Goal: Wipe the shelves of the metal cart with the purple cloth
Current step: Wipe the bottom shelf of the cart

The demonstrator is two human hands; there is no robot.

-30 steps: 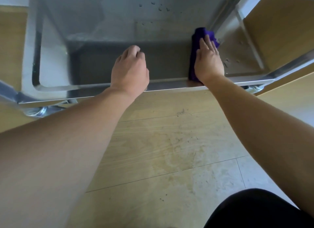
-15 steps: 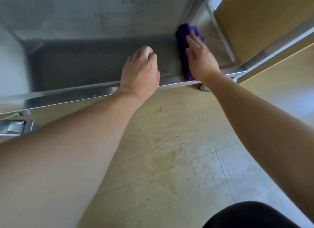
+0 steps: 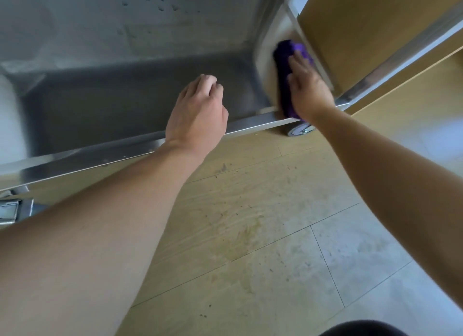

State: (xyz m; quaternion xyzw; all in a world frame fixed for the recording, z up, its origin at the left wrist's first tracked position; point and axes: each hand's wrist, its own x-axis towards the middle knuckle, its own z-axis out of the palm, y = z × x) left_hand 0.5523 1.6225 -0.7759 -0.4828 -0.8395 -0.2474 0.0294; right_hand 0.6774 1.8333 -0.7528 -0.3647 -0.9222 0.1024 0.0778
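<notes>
**Purple cloth pressed flat at the right end of the low shelf**

Well to the left of both hands, a small metal bracket sits low by the wooden floor. Above it runs the front rim of the metal cart, and behind that rim lies the dull grey pan of the shelf.

The left hand hangs over the rim near the middle of the shelf, with its fingers loosely curled and nothing in them. Whether the wrist touches the rim cannot be told. Beyond its knuckles, water drops bead on the steel.

The hands are apart. The purple cloth lies to the right of the left hand, on the right end of the shelf, bunched into a long strip that runs from the front rim towards the back. The right hand lies on it with its fingers fairly straight, pressing down rather than gripping.

The cloth looks soft, light and limp, so it should fold and ride up under a push. A flat palm spread over its middle probably controls it best, with the fingers guiding the leading edge. On wet steel it should glide easily and may slip out from under a light touch.

Just below the right wrist, a caster wheel peeks out under the corner. To the right of that hand rises a wooden panel.
</notes>
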